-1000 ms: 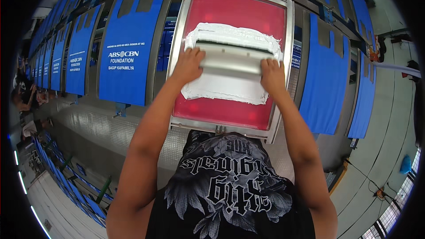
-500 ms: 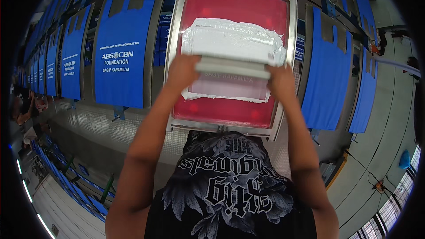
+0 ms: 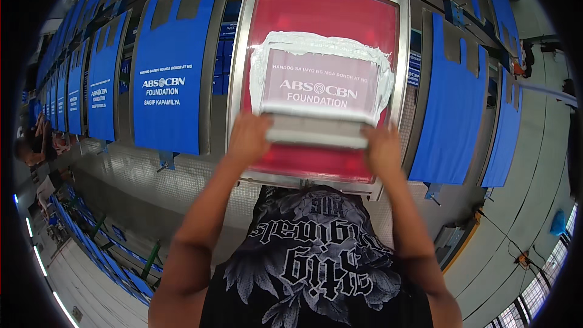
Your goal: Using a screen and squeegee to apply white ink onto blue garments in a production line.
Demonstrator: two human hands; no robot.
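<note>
A squeegee [image 3: 319, 132] with a pale, wide bar lies across the lower part of a screen printing frame [image 3: 398, 79]. My left hand [image 3: 250, 138] grips its left end, and my right hand [image 3: 382, 144] grips its right end. The red mesh [image 3: 325, 9] is stretched inside the metal frame. White ink [image 3: 303, 42] borders a pale rectangle with lettering above the squeegee. Whatever lies beneath the mesh is mostly hidden.
Blue cut fabric panels [image 3: 170, 73] lie on boards in a row to the left. More blue panels [image 3: 449, 103] are at the right. Metal brackets [image 3: 432, 193] stick out along the near edge. A person [image 3: 36, 146] is at the far left. Cables [image 3: 516, 249] run across the floor at right.
Both hands have drawn the squeegee toward me, from the middle of the mesh to its lower part. The lettered area above it is now uncovered, with less white ink over it.
</note>
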